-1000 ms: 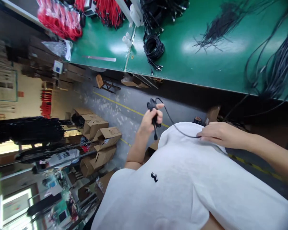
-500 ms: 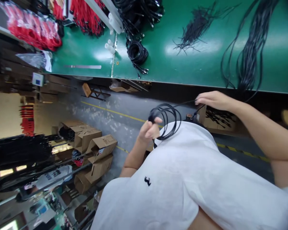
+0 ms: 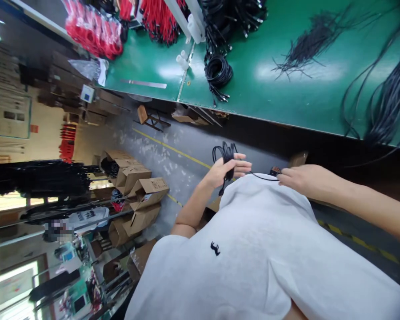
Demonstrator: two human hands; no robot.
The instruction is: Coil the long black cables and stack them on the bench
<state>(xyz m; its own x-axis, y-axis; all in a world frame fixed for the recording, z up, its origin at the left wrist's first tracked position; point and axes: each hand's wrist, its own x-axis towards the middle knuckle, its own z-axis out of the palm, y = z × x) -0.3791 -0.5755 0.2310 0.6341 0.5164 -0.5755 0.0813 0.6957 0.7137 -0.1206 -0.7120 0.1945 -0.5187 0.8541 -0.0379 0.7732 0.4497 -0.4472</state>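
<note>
In my left hand (image 3: 220, 171) sits a coil of black cable (image 3: 228, 153), held across the palm under the thumb, with the fingers stretched out past it. A single strand (image 3: 263, 178) runs from the coil across to my right hand (image 3: 295, 178). The fingertips of my right hand pinch that strand close to the front of my white shirt (image 3: 253, 231). Both hands are above the floor, short of the bench edge. The strand's far end is hidden by the right hand.
On the green bench (image 3: 253, 98) lie a finished cable coil (image 3: 218, 71), a heap of short black pieces (image 3: 310, 42), long black cables (image 3: 391, 98) and bagged red cables (image 3: 93, 33). Cardboard boxes (image 3: 150, 191) and a wooden stool (image 3: 150, 118) stand on the floor.
My left hand has turned, and the wide loops now look bunched together, edge-on. The right hand has come down from near the bench edge toward my shirt. The whole view has shifted.
</note>
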